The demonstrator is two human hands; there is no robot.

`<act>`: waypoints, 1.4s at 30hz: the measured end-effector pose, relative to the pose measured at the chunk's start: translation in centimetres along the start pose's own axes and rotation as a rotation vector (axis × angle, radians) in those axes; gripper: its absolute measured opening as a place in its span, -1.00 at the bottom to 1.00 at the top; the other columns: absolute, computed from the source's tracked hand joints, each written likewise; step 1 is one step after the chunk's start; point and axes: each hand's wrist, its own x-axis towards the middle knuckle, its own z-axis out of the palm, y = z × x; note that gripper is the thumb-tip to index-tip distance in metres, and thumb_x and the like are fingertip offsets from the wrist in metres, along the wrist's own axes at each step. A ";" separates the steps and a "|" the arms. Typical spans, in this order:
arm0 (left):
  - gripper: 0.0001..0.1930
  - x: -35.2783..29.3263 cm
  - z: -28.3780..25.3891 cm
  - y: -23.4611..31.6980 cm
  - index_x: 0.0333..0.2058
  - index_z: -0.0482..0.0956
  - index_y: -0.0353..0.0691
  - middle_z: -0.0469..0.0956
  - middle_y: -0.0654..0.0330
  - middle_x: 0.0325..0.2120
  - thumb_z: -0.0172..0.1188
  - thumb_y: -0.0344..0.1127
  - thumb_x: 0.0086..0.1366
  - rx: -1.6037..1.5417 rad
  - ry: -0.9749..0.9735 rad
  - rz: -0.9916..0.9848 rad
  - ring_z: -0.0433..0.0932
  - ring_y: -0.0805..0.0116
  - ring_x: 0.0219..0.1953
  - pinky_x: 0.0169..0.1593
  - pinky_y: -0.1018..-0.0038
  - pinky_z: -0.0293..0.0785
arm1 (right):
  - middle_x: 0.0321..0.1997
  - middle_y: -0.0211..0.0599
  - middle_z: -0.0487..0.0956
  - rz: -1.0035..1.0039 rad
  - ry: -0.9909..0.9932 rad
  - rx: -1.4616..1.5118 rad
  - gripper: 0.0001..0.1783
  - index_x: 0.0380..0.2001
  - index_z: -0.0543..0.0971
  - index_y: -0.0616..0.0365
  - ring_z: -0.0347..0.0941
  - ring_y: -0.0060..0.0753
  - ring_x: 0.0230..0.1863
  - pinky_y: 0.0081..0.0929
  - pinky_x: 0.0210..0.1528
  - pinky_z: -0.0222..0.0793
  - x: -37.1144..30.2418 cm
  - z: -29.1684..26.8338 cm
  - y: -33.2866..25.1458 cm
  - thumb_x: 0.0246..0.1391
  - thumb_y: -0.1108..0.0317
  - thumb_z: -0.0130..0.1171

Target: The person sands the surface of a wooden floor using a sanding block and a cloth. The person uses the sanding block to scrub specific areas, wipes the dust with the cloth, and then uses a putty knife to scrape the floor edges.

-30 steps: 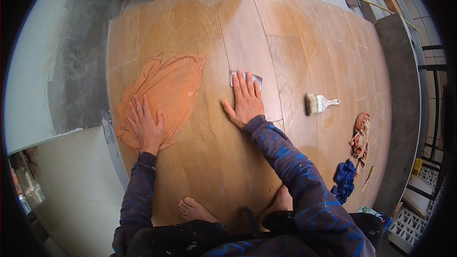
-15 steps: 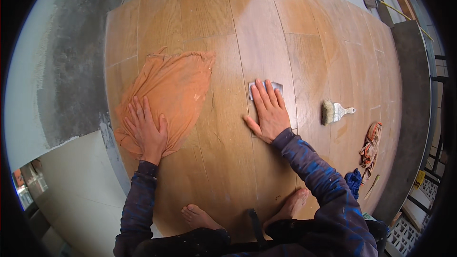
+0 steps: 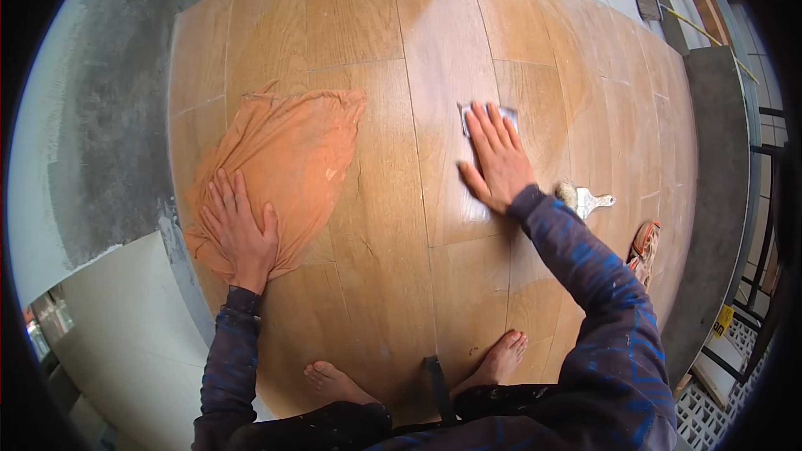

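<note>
My left hand lies flat and open on a crumpled orange cloth, which is spread over the wood-plank floor. Under the stretched fingers of my right hand is a small grey sheet that looks like sandpaper. That palm faces down, the thumb stands out to the left, and most of the sheet is covered. Just right of my right wrist lies a paintbrush with pale bristles and a whitish handle; the forearm partly hides its bristles.
A bunched orange-and-white cloth lies on the right. My bare feet are at the near edge. A grey concrete strip borders the left, a dark ledge the right. A broad brush lies far right.
My right hand has slid forward and to the right with the grey sheet beneath it. My right forearm now covers part of the paintbrush. My left hand stays on the orange cloth.
</note>
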 end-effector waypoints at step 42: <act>-0.17 0.6 -0.6 0.6 0.59 0.07 -0.24 -0.09 -0.11 0.64 -0.02 -0.02 0.43 0.065 -0.039 0.089 -0.18 -0.22 0.65 0.61 -0.19 -0.35 | 0.72 -0.02 0.05 0.183 0.147 0.012 -0.02 0.62 0.08 0.20 -0.16 0.06 0.74 0.03 0.71 -0.27 9.9 0.2 6.7 0.40 -0.25 -0.07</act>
